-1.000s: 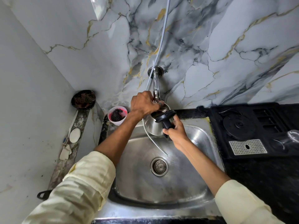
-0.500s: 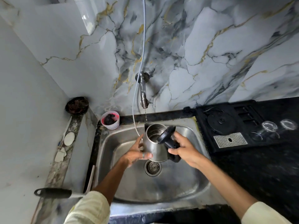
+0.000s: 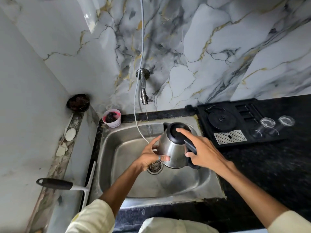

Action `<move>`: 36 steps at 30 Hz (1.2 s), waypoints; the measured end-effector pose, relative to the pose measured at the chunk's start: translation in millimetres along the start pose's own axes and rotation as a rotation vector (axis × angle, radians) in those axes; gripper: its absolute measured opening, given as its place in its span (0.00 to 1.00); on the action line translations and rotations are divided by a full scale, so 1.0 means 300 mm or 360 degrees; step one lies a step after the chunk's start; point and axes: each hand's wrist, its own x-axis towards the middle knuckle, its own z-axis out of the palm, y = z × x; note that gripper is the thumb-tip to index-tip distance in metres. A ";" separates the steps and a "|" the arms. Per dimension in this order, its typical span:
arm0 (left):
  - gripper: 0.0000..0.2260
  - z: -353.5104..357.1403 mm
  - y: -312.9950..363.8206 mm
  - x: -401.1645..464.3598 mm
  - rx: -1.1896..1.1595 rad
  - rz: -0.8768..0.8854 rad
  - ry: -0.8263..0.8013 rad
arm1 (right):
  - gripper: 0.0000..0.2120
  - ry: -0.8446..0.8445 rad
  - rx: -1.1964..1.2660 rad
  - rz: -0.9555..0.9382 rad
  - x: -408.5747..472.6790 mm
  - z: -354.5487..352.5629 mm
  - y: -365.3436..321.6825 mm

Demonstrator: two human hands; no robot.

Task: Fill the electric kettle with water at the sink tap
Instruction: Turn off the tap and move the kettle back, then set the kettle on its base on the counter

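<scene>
While its fingers (image 3: 165,158) wrap the lower steel wall of the electric kettle (image 3: 173,149), the left hand (image 3: 149,157) is curled closed against the kettle's left side, a ring showing on one finger and the thumb raised along the metal. The right hand (image 3: 204,151) comes over from the other side: its index finger is stretched out flat on the black lid (image 3: 178,133), which sits closed on the kettle, and its thumb and the remaining fingers close loosely around the black handle (image 3: 191,147), so this hand too has hold of the kettle. Held between the two hands, the kettle hangs above the steel sink (image 3: 127,175), tilted with its spout toward the back wall, over the right half of the basin and just above and right of the drain (image 3: 154,167). A thin stream of water (image 3: 149,125) falls from the wall tap (image 3: 143,91) and lands in the basin just left of the kettle, not into it. A pale hose (image 3: 134,106) hangs down the marble wall and curves into the sink behind the left hand. At the sink's back left corner stands a pink cup (image 3: 111,118) with a dark scrubber in it, and a squeegee (image 3: 67,184) lies along the left ledge. On the dark counter to the right rests a black tray (image 3: 235,121) carrying the kettle base and two clear glasses (image 3: 272,125) lying on their sides.
</scene>
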 end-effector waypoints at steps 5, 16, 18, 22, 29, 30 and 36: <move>0.55 0.077 0.023 0.022 0.0087 0.0033 -0.0018 | 0.51 0.0070 -0.0122 0.0044 -0.001 -0.039 0.038; 0.47 0.300 0.271 0.214 0.0816 0.0158 -0.0283 | 0.41 0.0520 -0.0028 0.0485 0.078 -0.321 0.276; 0.45 0.331 0.344 0.267 0.1243 0.0307 -0.0165 | 0.39 0.0610 -0.0054 0.0506 0.109 -0.359 0.345; 0.41 0.381 0.408 0.338 0.2097 0.0538 0.0083 | 0.37 0.0757 -0.0025 0.0637 0.175 -0.380 0.500; 0.37 0.467 0.374 0.358 0.2355 0.0602 0.0138 | 0.37 0.0884 0.0221 0.0717 0.232 -0.319 0.722; 0.37 0.474 0.363 0.357 0.2366 0.0588 0.0128 | 0.37 0.0888 0.0233 0.0683 0.232 -0.312 0.740; 0.35 0.516 0.377 0.380 0.2399 0.0564 0.0112 | 0.37 0.0807 0.0187 0.0429 0.165 -0.382 0.906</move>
